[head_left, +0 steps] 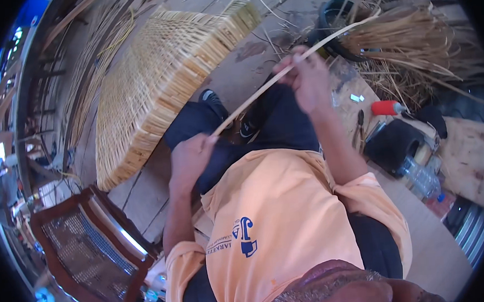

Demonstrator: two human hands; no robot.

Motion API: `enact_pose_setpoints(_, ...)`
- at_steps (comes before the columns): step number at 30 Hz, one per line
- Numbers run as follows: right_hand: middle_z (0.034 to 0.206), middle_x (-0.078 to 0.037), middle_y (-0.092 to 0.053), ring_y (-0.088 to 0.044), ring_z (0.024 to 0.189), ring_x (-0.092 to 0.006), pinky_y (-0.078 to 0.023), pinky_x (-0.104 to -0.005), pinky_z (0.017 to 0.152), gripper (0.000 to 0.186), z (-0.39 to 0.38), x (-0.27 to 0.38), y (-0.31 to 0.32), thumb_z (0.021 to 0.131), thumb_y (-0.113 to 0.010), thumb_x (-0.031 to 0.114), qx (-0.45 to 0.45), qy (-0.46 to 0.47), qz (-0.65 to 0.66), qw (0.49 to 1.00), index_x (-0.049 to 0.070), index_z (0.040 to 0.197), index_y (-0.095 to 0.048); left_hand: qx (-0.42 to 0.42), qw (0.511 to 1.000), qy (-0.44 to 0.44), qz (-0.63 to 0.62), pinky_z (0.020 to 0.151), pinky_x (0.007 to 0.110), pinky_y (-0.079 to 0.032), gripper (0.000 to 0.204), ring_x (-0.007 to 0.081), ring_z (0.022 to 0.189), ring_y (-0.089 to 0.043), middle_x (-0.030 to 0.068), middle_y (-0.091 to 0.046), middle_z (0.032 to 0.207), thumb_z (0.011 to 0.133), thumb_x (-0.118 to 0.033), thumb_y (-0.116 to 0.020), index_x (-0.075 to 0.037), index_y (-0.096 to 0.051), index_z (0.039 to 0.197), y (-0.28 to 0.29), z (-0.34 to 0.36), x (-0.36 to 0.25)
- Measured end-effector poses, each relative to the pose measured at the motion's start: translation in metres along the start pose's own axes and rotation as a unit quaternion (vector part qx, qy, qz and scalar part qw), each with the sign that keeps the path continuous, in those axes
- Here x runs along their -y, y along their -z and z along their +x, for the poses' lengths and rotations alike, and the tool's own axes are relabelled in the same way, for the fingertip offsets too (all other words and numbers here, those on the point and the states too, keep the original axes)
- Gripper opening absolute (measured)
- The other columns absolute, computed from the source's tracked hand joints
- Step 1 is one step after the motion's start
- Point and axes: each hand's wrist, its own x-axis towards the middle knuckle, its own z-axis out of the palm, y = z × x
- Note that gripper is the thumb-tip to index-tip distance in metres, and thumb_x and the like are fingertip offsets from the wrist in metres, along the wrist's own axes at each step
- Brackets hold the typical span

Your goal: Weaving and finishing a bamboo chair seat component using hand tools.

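Note:
A long pale cane strip stretches diagonally across my lap, rising to the right, and its far end curves toward a bundle of dry strips. My left hand is closed around the strip's near end, above my left thigh. Farther along, my right hand pinches the same strip between fingers and thumb; those fingers are slightly blurred. Beyond my left knee a large woven cane piece stands tilted, its thick wrapped edge facing me.
Dry strips lie by a dark bucket at far right. Nearer are a red bottle, a dark-handled tool, a black object and a clear plastic bottle. A cane-panelled wooden chair stands at left.

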Motion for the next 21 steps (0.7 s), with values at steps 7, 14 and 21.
enact_pose_setpoints(7,0.089,-0.013,-0.063,-0.065,0.085,-0.0281,-0.058,-0.0412,0.071,0.011,0.076,0.048,0.095,0.094,-0.045,0.008,0.018,0.047,0.106,0.993,0.004,0.103,-0.050,0.049,0.984,0.135,0.104,0.062,0.046,-0.046,0.039,0.0406,0.073,-0.059,0.0204,-0.061,0.074,0.091,-0.039,-0.051,-0.004,-0.062,0.081,0.017,-0.057,0.078)
enact_pose_setpoints(14,0.091,-0.015,-0.063,-0.064,0.087,-0.0298,-0.056,-0.0456,0.075,0.016,0.107,0.072,0.141,0.094,-0.046,0.012,-0.016,0.098,0.145,0.984,-0.001,0.099,-0.053,0.018,0.901,0.304,0.309,0.069,0.052,-0.047,0.040,0.0431,0.079,-0.061,0.0234,-0.064,0.084,0.091,-0.039,-0.048,-0.003,-0.066,0.091,0.049,-0.134,0.188)
enact_pose_setpoints(21,0.092,-0.017,-0.063,-0.064,0.084,-0.0303,-0.056,-0.0439,0.074,0.018,0.107,0.079,0.126,0.094,-0.046,0.011,-0.048,0.062,0.134,0.988,-0.003,0.102,-0.054,-0.116,0.821,0.459,0.319,0.068,0.050,-0.048,0.041,0.0423,0.079,-0.062,0.0256,-0.064,0.077,0.091,-0.035,-0.050,0.003,-0.065,0.084,0.050,-0.209,0.284)
